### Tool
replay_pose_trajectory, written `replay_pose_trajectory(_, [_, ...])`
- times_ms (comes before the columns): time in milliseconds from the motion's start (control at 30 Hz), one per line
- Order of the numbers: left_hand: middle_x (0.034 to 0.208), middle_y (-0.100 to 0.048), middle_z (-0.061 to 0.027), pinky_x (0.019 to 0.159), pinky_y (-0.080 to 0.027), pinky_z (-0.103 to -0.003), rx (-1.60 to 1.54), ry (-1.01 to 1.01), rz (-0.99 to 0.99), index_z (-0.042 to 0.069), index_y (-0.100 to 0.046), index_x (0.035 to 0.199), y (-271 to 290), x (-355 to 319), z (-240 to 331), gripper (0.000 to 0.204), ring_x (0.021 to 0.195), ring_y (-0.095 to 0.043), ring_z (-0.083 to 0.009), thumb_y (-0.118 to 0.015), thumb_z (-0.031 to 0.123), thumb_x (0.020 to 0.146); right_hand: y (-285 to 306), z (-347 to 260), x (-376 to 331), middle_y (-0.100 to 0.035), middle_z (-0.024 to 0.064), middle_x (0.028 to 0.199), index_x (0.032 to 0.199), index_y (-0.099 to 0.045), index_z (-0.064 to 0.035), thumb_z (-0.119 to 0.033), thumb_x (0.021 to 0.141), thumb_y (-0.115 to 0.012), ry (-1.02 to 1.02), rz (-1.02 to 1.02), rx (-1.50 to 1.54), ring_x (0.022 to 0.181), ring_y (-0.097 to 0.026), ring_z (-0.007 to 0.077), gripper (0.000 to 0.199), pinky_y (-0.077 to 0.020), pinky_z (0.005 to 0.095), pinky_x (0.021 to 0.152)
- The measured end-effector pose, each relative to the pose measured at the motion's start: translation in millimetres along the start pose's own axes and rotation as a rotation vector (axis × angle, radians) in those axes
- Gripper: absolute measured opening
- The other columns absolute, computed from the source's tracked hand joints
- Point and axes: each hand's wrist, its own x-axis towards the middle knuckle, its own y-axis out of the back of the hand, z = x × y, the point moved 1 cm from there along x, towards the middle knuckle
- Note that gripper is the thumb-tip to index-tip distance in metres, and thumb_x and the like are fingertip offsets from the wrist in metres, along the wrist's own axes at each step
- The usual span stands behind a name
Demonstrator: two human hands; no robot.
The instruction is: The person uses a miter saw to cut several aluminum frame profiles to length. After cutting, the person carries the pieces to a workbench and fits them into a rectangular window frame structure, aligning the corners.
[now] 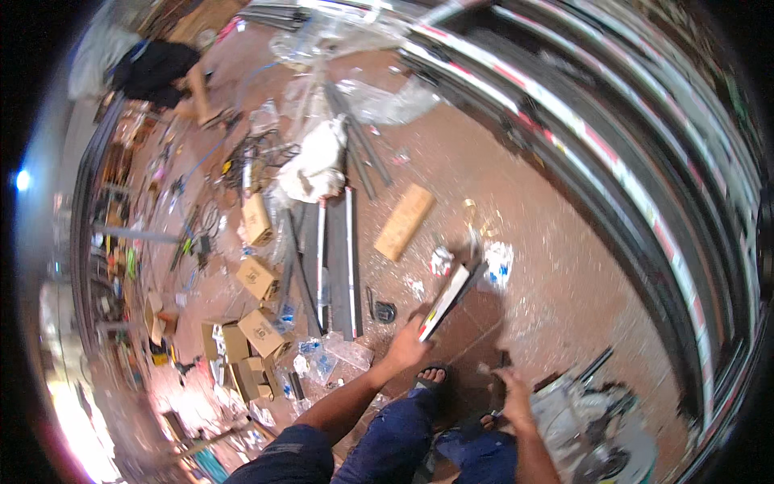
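Observation:
My left hand [409, 345] grips the near end of a short metal profile [448, 300], dark with a pale, colour-marked face. The profile slants away from me, its far end close to a crumpled white-and-blue wrapper [497, 264]. My right hand [514, 394] is held low on the right, above my foot, with its fingers curled. A small dark piece [504, 358] shows at its fingertips, too blurred to name. A black coiled item [384, 311], perhaps a tape measure, lies on the floor left of my left hand.
Long profiles [597, 145] are stacked along the right. More profiles [348, 266] lie in the middle, beside a wooden block [405, 222]. Cardboard boxes [262, 332] and plastic scraps lie left. A bucket-like container [629, 456] stands lower right. Another person [157, 74] bends down at far left.

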Motion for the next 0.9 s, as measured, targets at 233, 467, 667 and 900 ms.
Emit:
replay_pose_trajectory(233, [0.127,-0.07,-0.0328,0.099,-0.056,-0.053,0.195,0.727,-0.374,0.007,-0.073,0.126,161,-335,-130,0.058,0.113,-0.07,-0.0486,-0.079,0.047,0.084,13,-113,-64,-0.066,0.0251,0.131,0.126,-0.067,-0.0108,-0.011,0.089,-0.078,-0.005,-0.019,-0.242,0.121,-0.065,0.0452,0.039,-0.0506,0.0527,0.105])
replay_pose_trajectory(467, [0.085,-0.076,-0.0136,0.065,-0.06,-0.043,-0.049,1.266,-0.004,0.006,-0.08,0.113,289,-613,-51,0.035,0.074,-0.075,-0.0258,-0.08,0.033,0.092,235,-328,10,-0.068,0.019,0.086,0.127,-0.055,-0.004,-0.017,0.095,-0.073,-0.078,0.073,-0.159,0.076,-0.069,0.0372,0.039,-0.0558,0.0484,0.07])
replay_pose_trajectory(667, [0.072,-0.067,-0.0106,0.058,-0.055,-0.039,-0.267,1.022,0.182,0.001,-0.074,0.11,354,-476,8,0.035,0.063,-0.068,-0.0229,-0.083,0.022,0.084,365,-405,76,-0.066,0.0159,0.08,0.12,-0.059,-0.0011,-0.02,0.098,-0.069,-0.388,0.174,0.186,0.067,-0.066,0.0314,0.031,-0.0535,0.0462,0.058])
replay_pose_trajectory(900, [0.096,-0.078,-0.0236,0.082,-0.06,-0.048,-0.453,0.746,0.289,-0.003,-0.077,0.098,505,-185,271,0.045,0.092,-0.078,-0.0371,-0.087,0.036,0.079,403,-492,250,-0.068,0.0149,0.083,0.112,-0.066,0.004,-0.027,0.101,-0.065,-0.493,0.043,0.026,0.071,-0.065,0.0288,0.033,-0.0521,0.0452,0.059])
